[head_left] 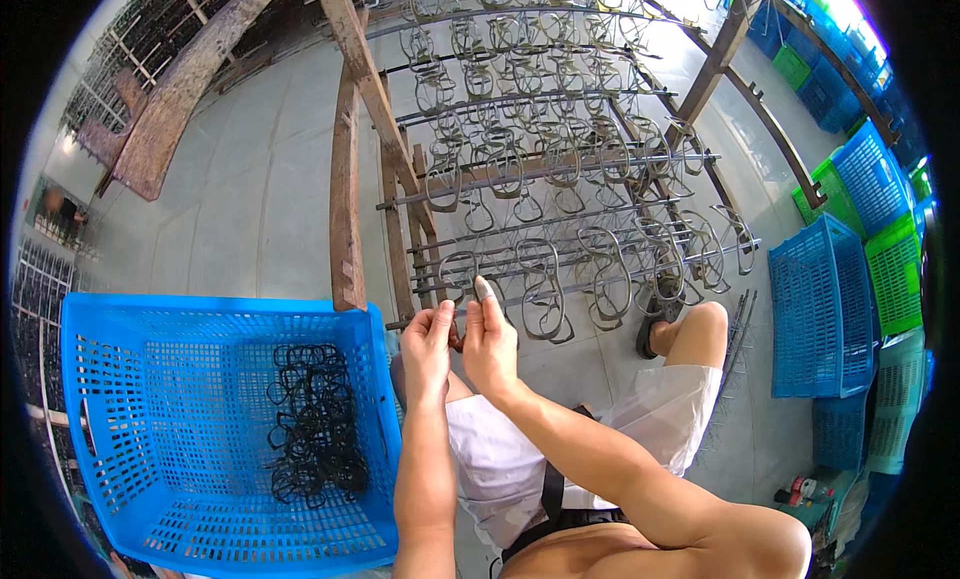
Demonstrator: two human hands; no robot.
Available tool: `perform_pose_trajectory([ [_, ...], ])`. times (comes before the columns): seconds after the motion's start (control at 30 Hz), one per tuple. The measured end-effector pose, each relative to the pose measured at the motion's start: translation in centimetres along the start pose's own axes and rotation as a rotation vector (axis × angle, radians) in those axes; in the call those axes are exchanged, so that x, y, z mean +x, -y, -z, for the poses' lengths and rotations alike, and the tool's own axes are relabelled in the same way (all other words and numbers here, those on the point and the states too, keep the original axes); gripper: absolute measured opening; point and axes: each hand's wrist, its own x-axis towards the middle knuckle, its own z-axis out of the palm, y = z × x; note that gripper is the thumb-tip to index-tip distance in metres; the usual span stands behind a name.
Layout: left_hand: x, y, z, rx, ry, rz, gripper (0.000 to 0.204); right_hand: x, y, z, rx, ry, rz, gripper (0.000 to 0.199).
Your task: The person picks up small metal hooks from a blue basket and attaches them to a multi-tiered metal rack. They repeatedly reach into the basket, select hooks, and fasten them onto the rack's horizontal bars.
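Note:
My left hand (428, 354) and my right hand (491, 351) are close together at the near left end of a rack. Thumb and fingers of the left are pinched together. The right hand's fingers are pressed together, with a grey cover (484, 288) on one fingertip. Just behind them an eyeglass frame (460, 258) hangs from the nearest rod, its lower part hidden by my hands. What sits between my fingers is too small to make out. Further along that rod hang more dark eyeglass frames (543, 291), apart from my hands.
To the left, a blue plastic basket (225, 304) holds a pile of black frames (318, 429). The rack's wooden post (347, 199) rises beside my hands. Rows of hanging frames fill the rack behind. A wooden bench (190, 89) is at the far left; blue crates (822, 309) line the right.

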Motion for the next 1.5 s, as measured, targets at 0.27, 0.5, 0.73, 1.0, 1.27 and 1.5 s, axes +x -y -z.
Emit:
perform_pose_trajectory([
  [0.27,0.5,-0.2,0.6,0.229,-0.067,-0.07,0.033,-4.0,-0.7,9.0,-0.03,0.509,-0.092,0.058],
  [0.5,0.8,0.8,4.8,1.363,0.028,-0.661,0.028,5.5,-4.2,42.7,-0.966,0.265,-0.294,0.019],
  [0.73,2.8,2.2,3.7,1.57,0.005,-0.704,0.014,17.4,-12.0,50.0,-1.578,0.01,0.364,0.047],
  [1.0,-7.9,-9.2,2.2,1.655,-0.134,-1.017,0.012,18.2,-11.9,53.5,-0.84,-0.359,0.582,0.025],
  [1.27,4.4,-23.8,-1.1,1.572,-0.055,-1.191,0.019,15.2,6.7,50.0,-1.468,-0.567,0.787,0.02],
  [1.5,19.0,-21.1,-2.6,1.419,-0.051,-0.822,0.034,26.4,9.7,45.8,-1.437,-0.48,0.46,0.015],
])
